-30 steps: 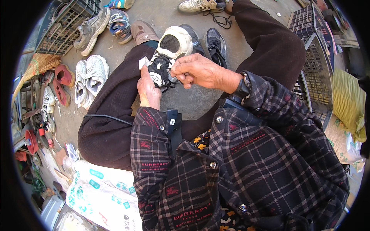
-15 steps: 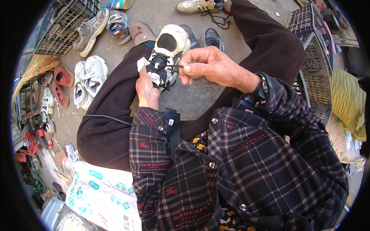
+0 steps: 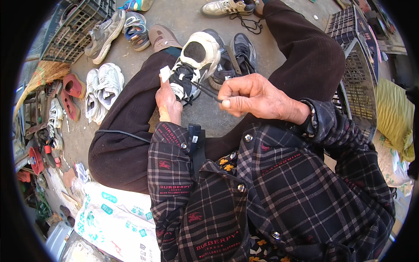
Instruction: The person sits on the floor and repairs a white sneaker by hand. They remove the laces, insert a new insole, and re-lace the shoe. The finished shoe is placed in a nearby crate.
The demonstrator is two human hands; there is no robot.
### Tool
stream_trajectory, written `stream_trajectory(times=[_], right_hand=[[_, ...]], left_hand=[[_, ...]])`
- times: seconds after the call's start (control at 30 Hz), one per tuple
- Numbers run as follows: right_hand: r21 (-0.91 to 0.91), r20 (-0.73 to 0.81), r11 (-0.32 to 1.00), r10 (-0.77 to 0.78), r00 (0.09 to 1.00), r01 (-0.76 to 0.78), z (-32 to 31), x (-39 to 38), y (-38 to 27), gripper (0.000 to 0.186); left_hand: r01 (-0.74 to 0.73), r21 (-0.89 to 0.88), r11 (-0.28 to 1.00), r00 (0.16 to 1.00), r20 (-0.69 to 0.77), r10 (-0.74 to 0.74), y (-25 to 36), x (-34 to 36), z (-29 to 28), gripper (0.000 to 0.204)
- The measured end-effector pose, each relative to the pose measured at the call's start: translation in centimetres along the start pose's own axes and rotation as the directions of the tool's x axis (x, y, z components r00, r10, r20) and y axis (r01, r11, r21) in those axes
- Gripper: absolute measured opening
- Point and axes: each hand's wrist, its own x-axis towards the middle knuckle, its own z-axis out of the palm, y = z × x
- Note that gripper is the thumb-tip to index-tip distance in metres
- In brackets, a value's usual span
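A white and black sneaker (image 3: 194, 52) is held up in front of me, toe pointing away. Along its near side, my left hand (image 3: 169, 101) is closed on it, with most fingers hidden behind the shoe. A white wrapping (image 3: 165, 73) covers my left thumb tip. To the right of the sneaker, my right hand (image 3: 257, 98) pinches a black shoelace (image 3: 205, 89) between thumb and fingers. The lace runs taut from the shoe's eyelets to that hand.
Behind the sneaker lies a pair of dark shoes (image 3: 243, 50). White sneakers (image 3: 109, 85) and red slippers (image 3: 72, 94) stand at left. Black plastic crates (image 3: 80, 32) sit at far left and at right. A laced white shoe (image 3: 224, 7) lies at the back.
My right hand has moved right and slightly nearer, drawing the black shoelace out longer from the sneaker. My left hand has stayed almost in place on the shoe.
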Motion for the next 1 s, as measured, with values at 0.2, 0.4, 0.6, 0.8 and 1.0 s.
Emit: stream_trajectory(times=[0.2,0.4,0.6,0.8,1.0], right_hand=[[0.164,-0.031,0.913,0.384,0.923,-0.374,-1.3,-0.8,-0.3,0.018],[-0.907,0.247,0.398,0.24,0.939,0.137,-0.9,-0.3,1.5,0.017],[-0.91,0.082,0.394,-0.126,0.989,0.125,-3.1,4.4,1.7,0.014],[-0.988,0.056,0.123,-0.265,0.962,0.092,-4.2,12.9,2.7,0.011],[-1.0,0.006,-0.005,0.069,0.998,0.006,-3.0,15.3,2.3,0.022]], left_hand=[[-0.01,-0.014,1.0,1.0,-0.015,0.01,-0.1,0.1,0.1,0.045],[0.05,-0.102,0.994,0.993,0.111,-0.039,-0.1,0.0,-0.3,0.038],[0.015,-0.003,1.0,1.0,-0.011,-0.015,-0.3,0.1,0.1,0.042],[-0.118,0.215,0.969,0.987,-0.083,0.138,-0.2,-0.5,0.6,0.037],[-0.237,0.356,0.904,0.966,-0.015,0.259,-0.1,-1.7,1.6,0.042]])
